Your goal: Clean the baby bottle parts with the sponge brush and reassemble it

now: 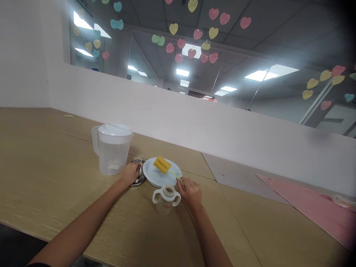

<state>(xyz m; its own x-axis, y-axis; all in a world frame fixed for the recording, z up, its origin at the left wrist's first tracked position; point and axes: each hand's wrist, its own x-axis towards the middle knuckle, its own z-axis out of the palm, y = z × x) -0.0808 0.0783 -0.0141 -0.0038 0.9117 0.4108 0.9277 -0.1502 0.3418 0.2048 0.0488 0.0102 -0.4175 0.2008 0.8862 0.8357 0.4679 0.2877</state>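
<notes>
My right hand (190, 191) is closed on the thin green handle of a bottle brush whose yellow sponge head (161, 164) lies on a white plate (155, 178). In front of the plate stands an open two-handled baby bottle (166, 199), just left of my right hand. My left hand (129, 173) rests with curled fingers on a small shiny metal dish (139, 179) beside the plate; what it grips, if anything, is hidden. A clear plastic pitcher with a white lid (112, 148) stands just behind my left hand.
Everything sits on a long wooden counter (50, 178) against a low white wall. A pink sheet (314, 207) lies on the counter at the right. Above the wall is glass with paper hearts stuck on it.
</notes>
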